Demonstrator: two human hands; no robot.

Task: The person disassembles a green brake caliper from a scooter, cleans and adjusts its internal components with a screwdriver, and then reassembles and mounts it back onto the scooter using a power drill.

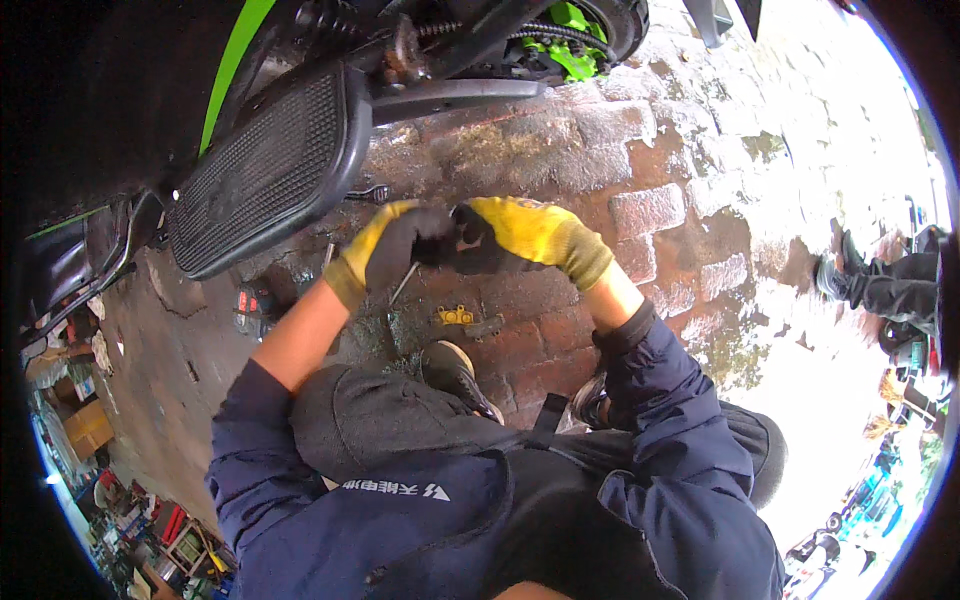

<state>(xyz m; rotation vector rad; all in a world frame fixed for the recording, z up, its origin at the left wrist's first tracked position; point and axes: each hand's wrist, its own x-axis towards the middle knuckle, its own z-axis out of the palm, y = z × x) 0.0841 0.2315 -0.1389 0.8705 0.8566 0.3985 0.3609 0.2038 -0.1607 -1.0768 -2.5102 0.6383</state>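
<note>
My left hand (402, 245) and my right hand (512, 235), both in yellow gloves with dark palms, meet over the brick floor. Their fingers are curled inward, and a small dark thing (467, 238) shows between them, too hidden to name. Just below my left hand a thin metal rod (403, 284) slants down; whether the hand holds it or it lies on the floor, I cannot tell. A small gold-coloured metal part with holes (456, 315) lies on the bricks, with a flat dark piece (487, 326) beside it.
A black ribbed footboard (265, 175) of a vehicle juts out at upper left. Beyond it sits a wheel with a bright green brake caliper (572, 45). A red and black tool (250, 308) lies left of my arm. Another person's legs (880, 285) show at far right.
</note>
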